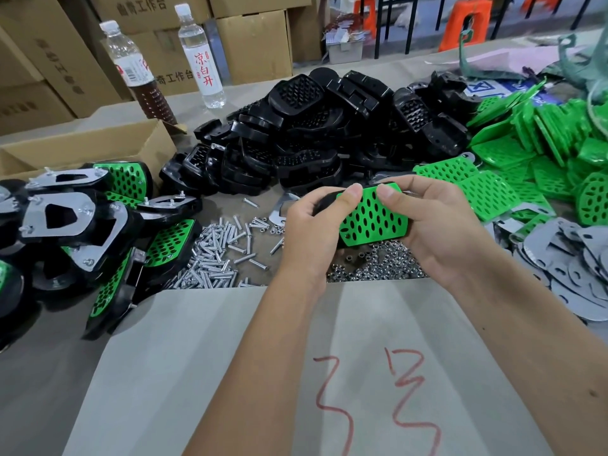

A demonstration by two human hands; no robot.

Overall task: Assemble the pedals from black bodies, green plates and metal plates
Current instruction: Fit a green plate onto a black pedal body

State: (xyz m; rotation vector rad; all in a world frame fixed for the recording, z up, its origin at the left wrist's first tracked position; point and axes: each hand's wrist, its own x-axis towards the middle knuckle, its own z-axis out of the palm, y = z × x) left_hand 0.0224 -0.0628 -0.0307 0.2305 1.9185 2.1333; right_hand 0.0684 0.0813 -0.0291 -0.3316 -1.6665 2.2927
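Note:
Both hands hold one pedal above the table's middle: a green perforated plate (373, 218) lying on a black body whose edge shows at the left. My left hand (312, 235) grips the left end, thumb on the plate's top. My right hand (434, 222) grips the right end, thumb pressing the upper edge. Behind lies a big heap of black bodies (306, 133). Loose green plates (543, 149) are piled at the right. Grey metal plates (566, 258) spread at the right edge. Finished pedals (82, 225) are stacked at the left.
Screws (217, 251) and nuts (378, 264) lie under my hands. A grey cardboard sheet (230, 373) with red marks covers the near table. An open carton (82, 149) stands at the left, two bottles (200, 57) and stacked boxes behind it.

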